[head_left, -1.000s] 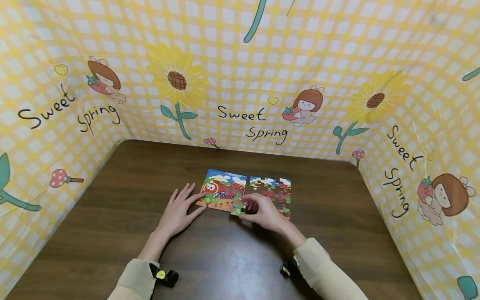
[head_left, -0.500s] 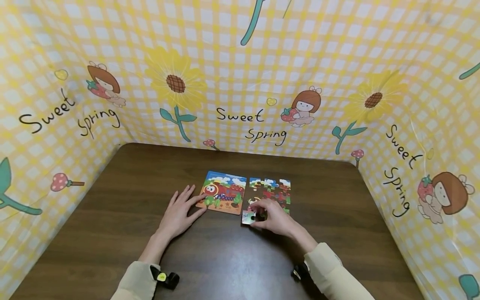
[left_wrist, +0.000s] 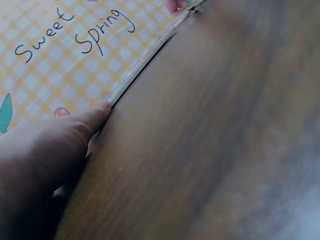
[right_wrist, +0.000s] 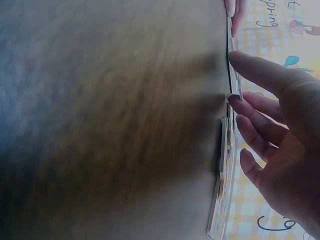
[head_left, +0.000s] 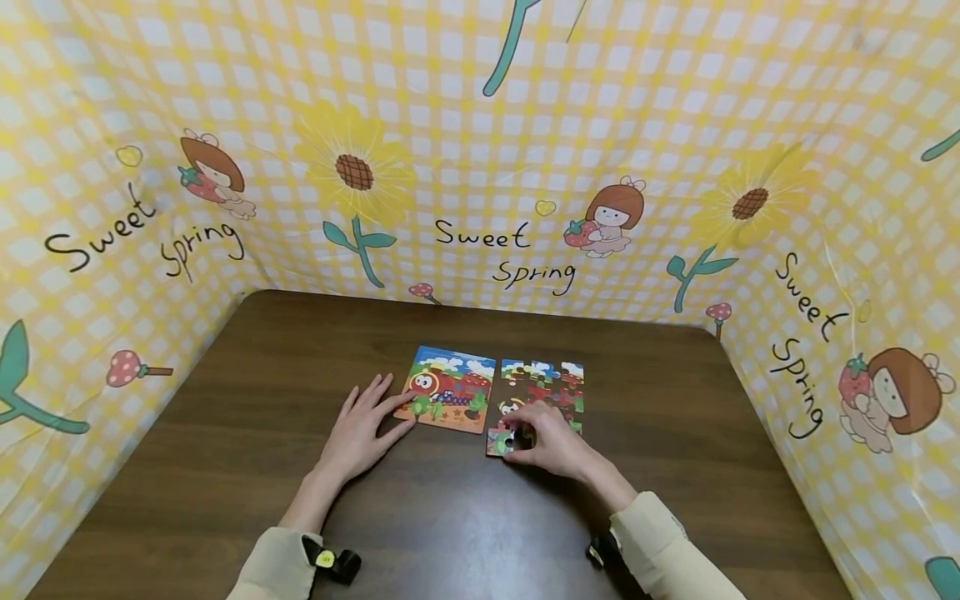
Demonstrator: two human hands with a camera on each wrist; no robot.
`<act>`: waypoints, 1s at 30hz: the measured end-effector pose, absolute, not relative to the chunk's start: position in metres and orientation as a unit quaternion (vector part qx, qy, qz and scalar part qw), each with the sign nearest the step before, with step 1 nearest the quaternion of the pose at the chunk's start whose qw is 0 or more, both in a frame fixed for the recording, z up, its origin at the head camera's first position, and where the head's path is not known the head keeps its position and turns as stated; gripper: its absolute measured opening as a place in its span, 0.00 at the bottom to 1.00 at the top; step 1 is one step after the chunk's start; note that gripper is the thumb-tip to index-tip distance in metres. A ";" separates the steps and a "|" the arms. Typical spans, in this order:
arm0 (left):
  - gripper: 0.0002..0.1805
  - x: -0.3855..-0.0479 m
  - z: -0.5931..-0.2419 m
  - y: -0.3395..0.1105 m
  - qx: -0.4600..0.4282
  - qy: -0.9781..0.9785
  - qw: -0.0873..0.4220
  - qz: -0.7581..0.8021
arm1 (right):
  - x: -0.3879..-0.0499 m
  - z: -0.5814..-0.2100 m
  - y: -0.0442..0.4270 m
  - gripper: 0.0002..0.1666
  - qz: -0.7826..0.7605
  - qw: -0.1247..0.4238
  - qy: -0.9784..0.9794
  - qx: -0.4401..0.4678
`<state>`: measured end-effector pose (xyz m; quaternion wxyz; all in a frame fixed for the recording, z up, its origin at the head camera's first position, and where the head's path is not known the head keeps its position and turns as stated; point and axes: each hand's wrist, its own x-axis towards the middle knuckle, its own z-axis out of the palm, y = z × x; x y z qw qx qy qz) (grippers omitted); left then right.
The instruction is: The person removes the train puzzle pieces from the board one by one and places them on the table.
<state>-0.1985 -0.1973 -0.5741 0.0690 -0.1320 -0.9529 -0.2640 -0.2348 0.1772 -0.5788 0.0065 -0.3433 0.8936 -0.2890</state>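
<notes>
In the head view, a small jigsaw piece (head_left: 498, 442) with green and pale colours is pinched between the thumb and fingers of my right hand (head_left: 553, 440). It sits at the near left corner of a partly joined jigsaw puzzle (head_left: 573, 394), which my right hand partly hides. Left of that lies a whole picture board (head_left: 444, 410) with a red cartoon caterpillar. My left hand (head_left: 360, 429) rests at its left edge, fingers spread, forefinger and thumb touching the board. The left wrist view shows that hand (left_wrist: 55, 140) against the board's thin edge.
Both pictures lie on a dark brown wooden table (head_left: 300, 333). A yellow checked cloth (head_left: 480, 150) printed with flowers and words closes off the back and both sides.
My right hand has carried the jigsaw piece from over the picture board's near right corner, rightward and nearer, to the partly joined puzzle's corner. My left hand has stayed put.
</notes>
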 end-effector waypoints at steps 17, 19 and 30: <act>0.31 -0.201 -0.572 -0.197 -0.134 -0.952 0.064 -0.270 | -0.228 -0.573 0.178 0.22 -0.331 -0.073 0.876 -0.342; 0.31 -0.201 -0.572 -0.197 -0.134 -0.952 0.063 -0.269 | -0.235 -0.584 0.184 0.20 -0.326 -0.093 0.881 -0.330; 0.32 -0.200 -0.570 -0.197 -0.130 -0.951 0.073 -0.269 | -0.254 -0.594 0.207 0.17 -0.315 -0.132 0.900 -0.271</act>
